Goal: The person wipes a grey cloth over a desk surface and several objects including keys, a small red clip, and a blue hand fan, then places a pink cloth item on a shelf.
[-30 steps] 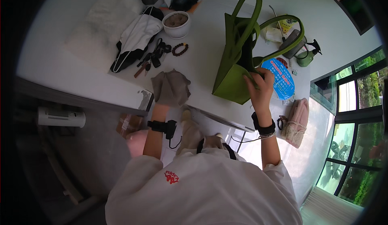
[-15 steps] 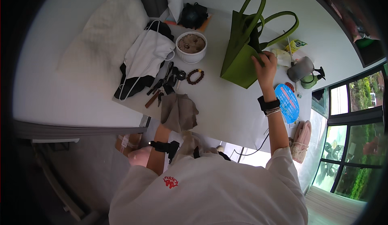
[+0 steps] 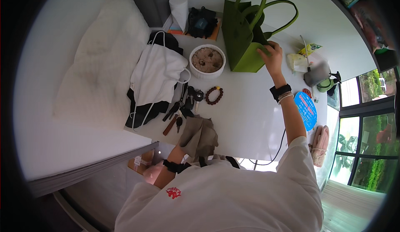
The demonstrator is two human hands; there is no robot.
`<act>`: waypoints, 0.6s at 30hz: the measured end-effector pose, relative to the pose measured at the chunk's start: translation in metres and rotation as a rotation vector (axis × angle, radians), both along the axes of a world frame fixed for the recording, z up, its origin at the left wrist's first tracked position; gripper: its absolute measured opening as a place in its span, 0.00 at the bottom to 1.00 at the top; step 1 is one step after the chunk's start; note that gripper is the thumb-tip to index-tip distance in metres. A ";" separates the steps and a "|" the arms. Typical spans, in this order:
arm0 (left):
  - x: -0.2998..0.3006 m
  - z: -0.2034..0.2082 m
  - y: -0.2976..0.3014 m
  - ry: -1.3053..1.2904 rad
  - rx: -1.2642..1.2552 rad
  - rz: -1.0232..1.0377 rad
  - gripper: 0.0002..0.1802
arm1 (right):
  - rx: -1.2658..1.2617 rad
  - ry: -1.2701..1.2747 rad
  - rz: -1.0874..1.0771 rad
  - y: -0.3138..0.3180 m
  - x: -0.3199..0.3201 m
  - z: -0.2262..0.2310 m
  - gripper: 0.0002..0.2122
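A green handbag (image 3: 241, 40) with two looped handles stands on the far part of the white table. My right hand (image 3: 271, 59) is at its right side, thumb against the outer face and fingers bent at the edge, gripping it. Nearer to me, a grey-brown cloth (image 3: 200, 137) lies over my left hand, whose fingers it hides; the cloth bunches upward from the wrist as if held. Just beyond it are keys (image 3: 179, 123), a black car key fob (image 3: 198, 95) and a brown bead bracelet (image 3: 214, 95).
A white bowl (image 3: 207, 62) with brown contents sits left of the bag. White and black garments with a hanger (image 3: 154, 75) lie at left beside a large pale cushion (image 3: 100, 61). At right are a blue oval card (image 3: 306, 111), a green spray bottle (image 3: 326, 85) and a cable (image 3: 277, 152).
My right hand has shifted the green handbag farther away and slightly left, toward the back of the table. The whole view has tilted a little. My left hand stays with the cloth.
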State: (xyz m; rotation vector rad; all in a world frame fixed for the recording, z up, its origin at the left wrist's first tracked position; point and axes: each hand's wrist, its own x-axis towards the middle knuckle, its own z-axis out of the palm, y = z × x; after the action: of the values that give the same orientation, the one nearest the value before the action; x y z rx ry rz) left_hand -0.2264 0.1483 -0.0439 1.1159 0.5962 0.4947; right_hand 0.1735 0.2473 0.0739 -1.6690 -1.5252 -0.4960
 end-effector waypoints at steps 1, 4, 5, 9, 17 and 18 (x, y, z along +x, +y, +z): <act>-0.002 -0.001 0.002 -0.004 -0.007 -0.007 0.25 | -0.001 0.004 -0.004 0.006 0.000 -0.002 0.11; 0.002 -0.005 0.009 -0.024 -0.029 -0.040 0.25 | -0.015 0.028 -0.004 0.023 0.001 -0.006 0.11; 0.000 -0.005 0.010 -0.033 -0.041 -0.043 0.25 | -0.009 0.058 -0.020 0.032 -0.004 -0.005 0.11; -0.003 -0.007 0.011 -0.046 -0.068 -0.058 0.25 | -0.028 -0.005 -0.041 0.054 -0.025 0.000 0.12; -0.003 -0.008 0.014 -0.072 -0.096 -0.071 0.24 | -0.076 -0.080 -0.089 0.043 -0.046 0.008 0.17; -0.004 -0.008 0.014 -0.072 -0.099 -0.069 0.24 | -0.008 -0.131 -0.139 0.037 -0.052 0.013 0.18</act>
State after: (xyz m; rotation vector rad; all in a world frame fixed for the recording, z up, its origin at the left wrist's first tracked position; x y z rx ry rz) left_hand -0.2304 0.1620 -0.0522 1.0171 0.5130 0.4395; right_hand 0.1210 0.2844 0.0866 -1.7868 -1.5119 -0.6851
